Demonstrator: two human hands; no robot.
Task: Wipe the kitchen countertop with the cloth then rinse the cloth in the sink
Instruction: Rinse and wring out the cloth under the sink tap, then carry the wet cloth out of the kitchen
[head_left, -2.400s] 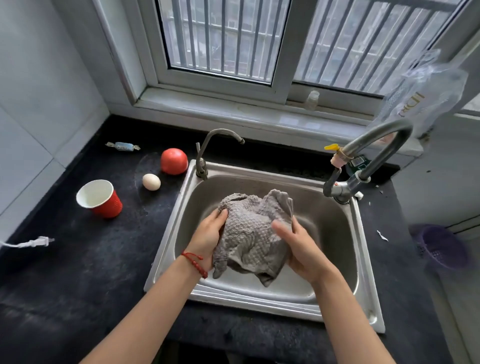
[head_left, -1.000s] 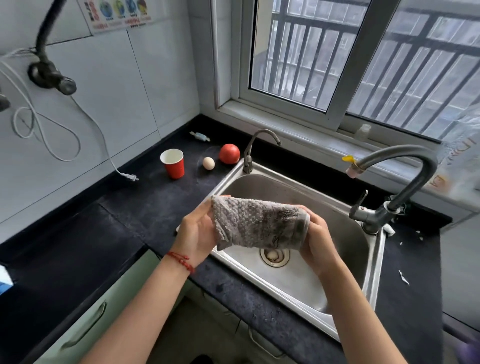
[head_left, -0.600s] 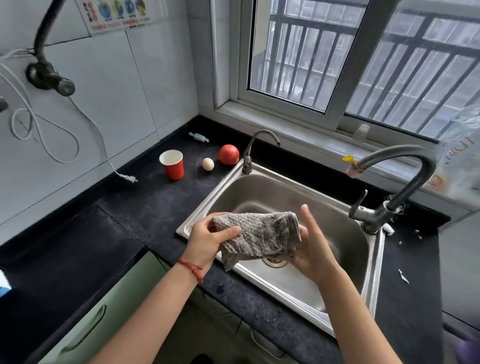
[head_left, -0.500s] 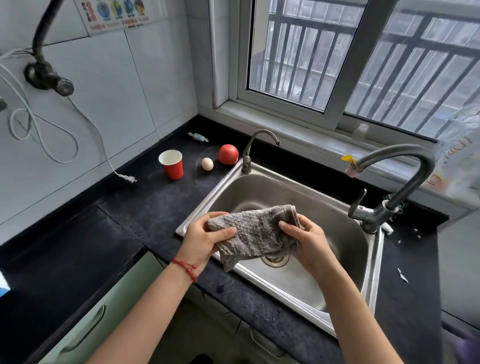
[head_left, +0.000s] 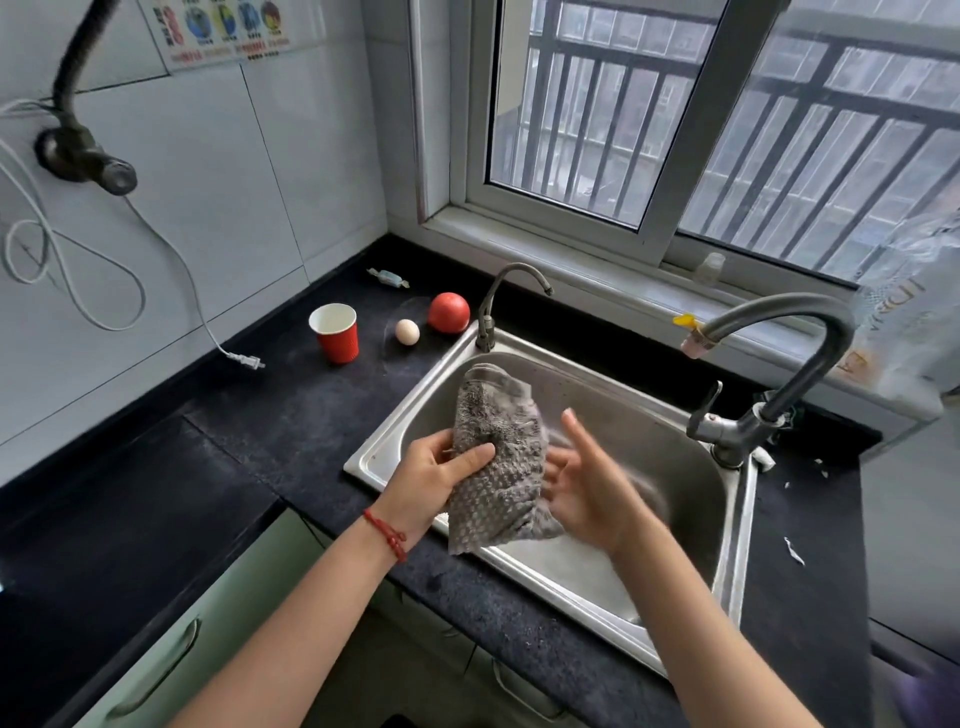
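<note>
a: fingers on the left hand?
b: curled round the cloth, thumb across its front, gripping near the middle of its left edge. red string on that wrist.
a: right hand?
b: fingers spread and straight, motion-blurred, just beside the cloth's right edge. holds nothing. contact with the cloth: cannot tell.
a: cloth orientation?
b: grey waffle weave, long axis roughly upright, leaning a little. one end points up and away toward the small tap, the other hangs down toward the near rim.
a: location?
b: in the air over the left part of the steel sink, lower end over the front rim.
a: around it?
b: black table. red cup, egg and tomato at back left, well apart from the cloth. big tap on the right.
</note>
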